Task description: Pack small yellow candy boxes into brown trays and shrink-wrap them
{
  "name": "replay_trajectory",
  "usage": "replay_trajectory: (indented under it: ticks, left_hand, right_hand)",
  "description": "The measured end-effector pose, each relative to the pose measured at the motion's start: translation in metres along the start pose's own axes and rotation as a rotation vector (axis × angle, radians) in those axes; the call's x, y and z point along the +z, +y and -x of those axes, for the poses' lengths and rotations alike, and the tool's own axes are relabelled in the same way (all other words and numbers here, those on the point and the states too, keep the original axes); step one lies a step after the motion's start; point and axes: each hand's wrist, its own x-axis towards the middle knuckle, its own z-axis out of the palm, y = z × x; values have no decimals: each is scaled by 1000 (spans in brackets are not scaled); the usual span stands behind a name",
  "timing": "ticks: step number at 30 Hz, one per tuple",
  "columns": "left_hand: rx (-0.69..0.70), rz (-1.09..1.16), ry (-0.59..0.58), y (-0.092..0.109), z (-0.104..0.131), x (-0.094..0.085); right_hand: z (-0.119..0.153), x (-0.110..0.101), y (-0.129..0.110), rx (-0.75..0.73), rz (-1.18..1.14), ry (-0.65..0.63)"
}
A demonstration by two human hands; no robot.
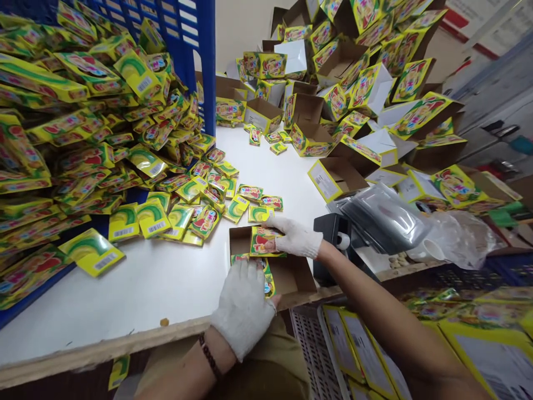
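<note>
An open cardboard box [297, 278] lies at the table's front edge, with small yellow-green packets in its left part. My right hand [295, 236], in a white glove with bare fingertips, holds a yellow packet [259, 239] over the back of the box, thumb on its face. My left hand [245, 305], gloved too, rests over the box's left front, fingers on a packet inside; another packet [270, 283] shows beside its fingers. Loose packets [205, 222] lie on the white table just behind and left of the box.
A blue crate [206, 66] spills a tall heap of packets [91, 133] on the left. Open display boxes [341, 105] are piled at the back right. A black tape dispenser [327, 228] and plastic sleeves [383, 214] stand right of the box. A white basket [310, 344] is below the edge.
</note>
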Motion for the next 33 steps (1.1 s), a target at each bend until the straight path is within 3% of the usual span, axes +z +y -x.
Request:
replay_trajectory:
  ticks: [5,8,11,25,33]
  left_hand:
    - [-39,9,100,3,6,10]
    - [-28,-16,87,3,6,10]
    - [-21,-14,56,3,5,8]
    - [-50,81,95,2,10,13]
    - [-55,19,40,4,8,6]
  right_hand:
    - [-9,15,0,-35,77,-13]
    - [-16,18,1,-39,138,-38]
    - [-18,19,1,64,202,-45]
    - [-17,31,4,238,97,187]
    - [-22,59,20,335,-70,394]
